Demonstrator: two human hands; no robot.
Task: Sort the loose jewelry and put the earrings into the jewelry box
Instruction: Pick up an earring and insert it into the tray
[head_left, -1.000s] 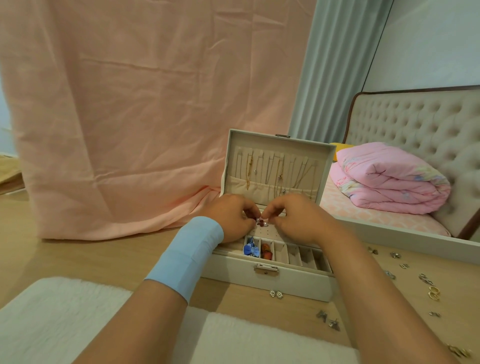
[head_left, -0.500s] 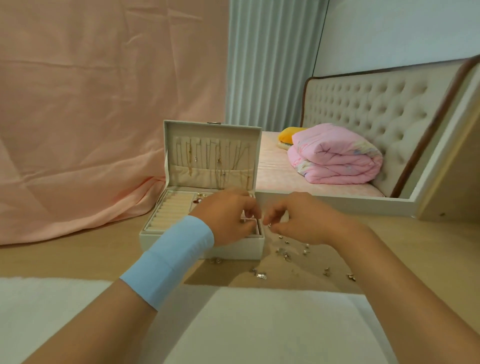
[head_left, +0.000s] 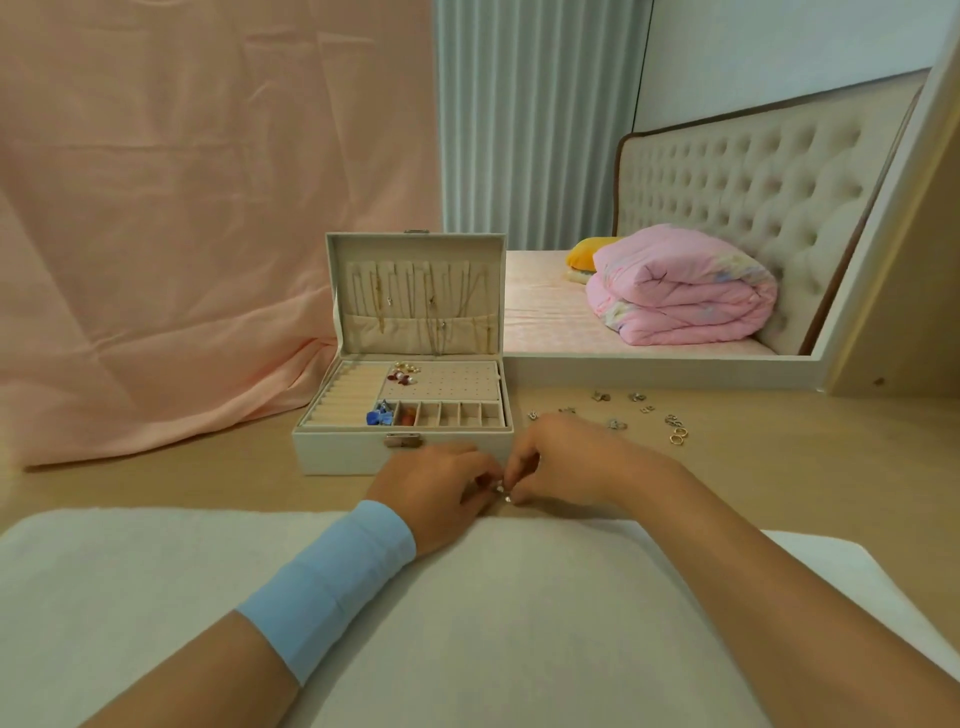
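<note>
The white jewelry box (head_left: 343, 452) stands open on the wooden floor, lid upright with necklaces hanging inside. Several earrings (head_left: 402, 373) sit on its perforated panel, and blue and orange pieces (head_left: 382, 414) lie in the front compartments. Just in front of the box's right corner, my left hand (head_left: 439, 491) and right hand (head_left: 566, 465) meet on the floor, fingertips together, pinching small silver earrings (head_left: 503, 492). Loose earrings (head_left: 623, 413) lie scattered on the floor to the right of the box.
A white fluffy rug (head_left: 493, 613) lies under my forearms. A pink cloth (head_left: 171, 234) hangs behind the box on the left. A mirror (head_left: 675, 208) leans at the right, showing a bed and a folded pink quilt.
Both hands have left the box's earring panel and come down to the floor in front of the box, where they now pinch small silver earrings. The view has shifted right.
</note>
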